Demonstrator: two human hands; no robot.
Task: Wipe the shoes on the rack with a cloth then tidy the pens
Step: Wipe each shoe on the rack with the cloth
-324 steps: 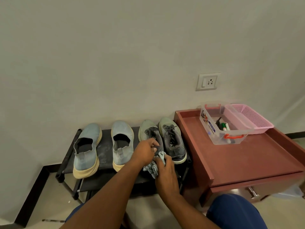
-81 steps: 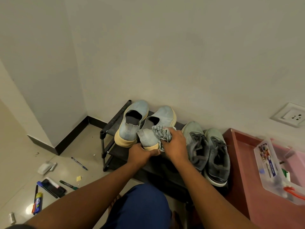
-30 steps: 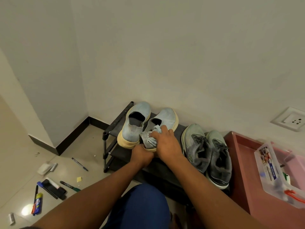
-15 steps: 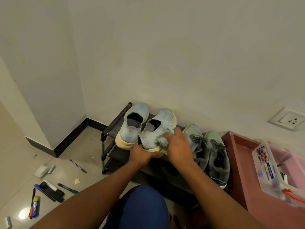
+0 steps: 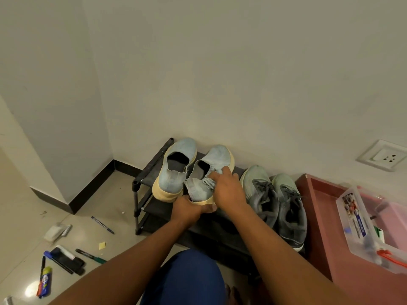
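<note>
Gripping the heel of the pale blue shoe [image 5: 199, 186] at frame centre with our left hand [image 5: 189, 209], we press the cloth [image 5: 209, 183] against it with our right hand [image 5: 228, 190], fingers curled.

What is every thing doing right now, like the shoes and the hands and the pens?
Left hand: holds blue shoe's heel.
Right hand: presses cloth on that shoe.
Right blue shoe: tilted, being wiped.
Left blue shoe: on rack.
Grey shoes: on rack, untouched.
Pens: scattered on floor.
Clear box: open.
</note>
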